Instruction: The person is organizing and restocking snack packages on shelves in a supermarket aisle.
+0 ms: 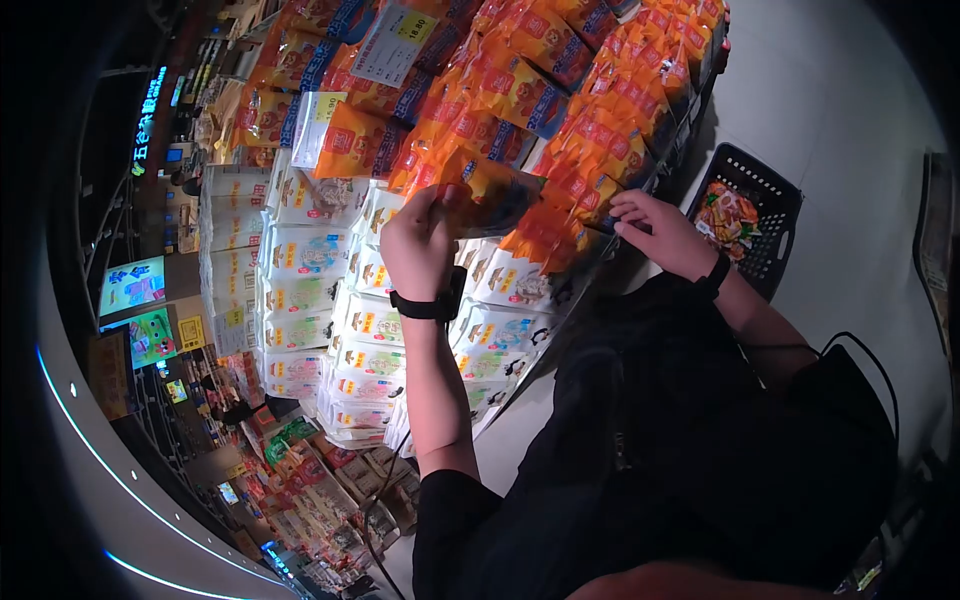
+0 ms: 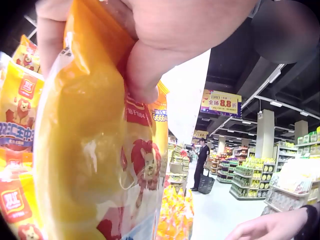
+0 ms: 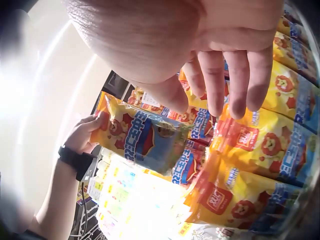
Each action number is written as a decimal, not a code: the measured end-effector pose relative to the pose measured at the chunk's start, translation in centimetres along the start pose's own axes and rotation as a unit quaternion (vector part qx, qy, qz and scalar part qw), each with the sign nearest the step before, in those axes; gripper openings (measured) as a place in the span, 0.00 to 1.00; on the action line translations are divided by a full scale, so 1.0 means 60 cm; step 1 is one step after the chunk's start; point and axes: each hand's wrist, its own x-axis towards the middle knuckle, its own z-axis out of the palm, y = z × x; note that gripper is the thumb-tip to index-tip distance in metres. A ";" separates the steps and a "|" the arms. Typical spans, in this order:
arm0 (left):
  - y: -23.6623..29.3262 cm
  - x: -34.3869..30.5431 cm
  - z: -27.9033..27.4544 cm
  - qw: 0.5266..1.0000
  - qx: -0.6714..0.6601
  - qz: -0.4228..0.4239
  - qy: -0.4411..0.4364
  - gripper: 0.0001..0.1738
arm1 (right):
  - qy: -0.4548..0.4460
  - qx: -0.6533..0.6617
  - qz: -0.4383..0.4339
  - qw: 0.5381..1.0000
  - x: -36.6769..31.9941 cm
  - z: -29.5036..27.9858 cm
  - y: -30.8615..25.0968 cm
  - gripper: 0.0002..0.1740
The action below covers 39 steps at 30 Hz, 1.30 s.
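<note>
My left hand (image 1: 416, 245) grips a yellow-orange bag with a lion cartoon (image 1: 497, 198) by its top end, thumb on one face. In the left wrist view the bag (image 2: 87, 150) fills much of the picture, glossy and full. Seen from the right wrist, that bag (image 3: 132, 131) is tilted, its blue lower part pointing away from the hand. My right hand (image 1: 662, 235) holds nothing; its fingers (image 3: 239, 80) are extended and apart, in front of the stacked lion bags (image 3: 272, 145). Rows of the same orange bags (image 1: 590, 140) lie on the display.
White packets (image 1: 300, 290) stand stacked beside the orange ones. Price cards (image 1: 393, 45) hang over the display. A black basket (image 1: 788, 205) with a colourful packet (image 1: 727, 215) inside sits on the floor at right. Another person (image 2: 201, 160) stands down the aisle.
</note>
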 end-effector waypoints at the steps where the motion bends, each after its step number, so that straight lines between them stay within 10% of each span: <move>1: -0.010 0.020 0.007 1.000 0.015 -0.001 0.006 0.13 | 0.011 -0.014 -0.026 1.000 -0.006 -0.014 0.026 0.18; 15: -0.017 0.171 0.150 0.989 0.145 -0.024 0.014 0.21 | 0.098 -0.043 -0.005 0.994 -0.083 -0.121 0.108 0.10; 29: -0.116 0.173 0.206 0.973 0.228 0.042 -0.007 0.14 | -0.003 -0.174 -0.036 0.984 -0.045 -0.112 0.075 0.12; 39: -0.041 0.043 0.168 0.987 0.010 0.080 0.138 0.19 | -0.054 -0.253 -0.052 0.965 -0.023 -0.076 0.076 0.13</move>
